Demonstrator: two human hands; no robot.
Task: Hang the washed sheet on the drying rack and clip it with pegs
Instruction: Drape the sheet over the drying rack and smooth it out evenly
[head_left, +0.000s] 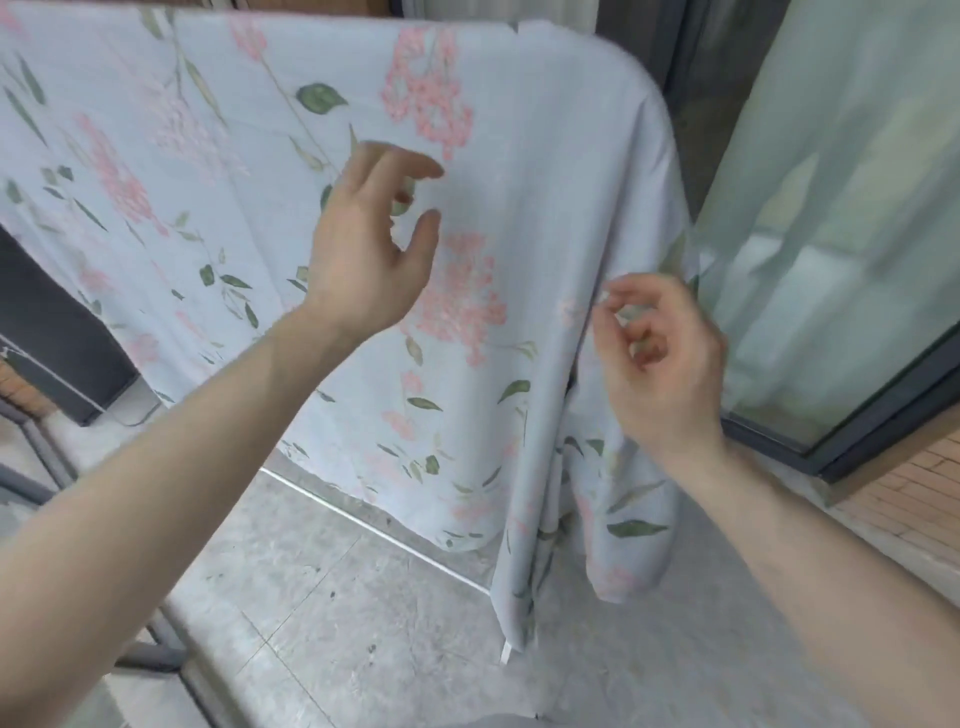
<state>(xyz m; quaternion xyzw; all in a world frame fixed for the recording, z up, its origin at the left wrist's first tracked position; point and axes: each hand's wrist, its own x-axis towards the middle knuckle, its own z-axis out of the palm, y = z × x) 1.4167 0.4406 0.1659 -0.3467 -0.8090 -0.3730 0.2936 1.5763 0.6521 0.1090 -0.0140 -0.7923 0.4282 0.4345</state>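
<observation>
With our left hand (363, 249) spread open and our right hand (660, 353) loosely curled, gripping nothing, the unpegged floral sheet (545, 182) could slide off.

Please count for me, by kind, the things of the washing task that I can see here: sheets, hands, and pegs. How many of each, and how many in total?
Sheets: 1, the floral sheet draped over the rack
Hands: 2, the left hand and the right hand, neither holding anything
Pegs: 0 visible
Total: 3
</observation>
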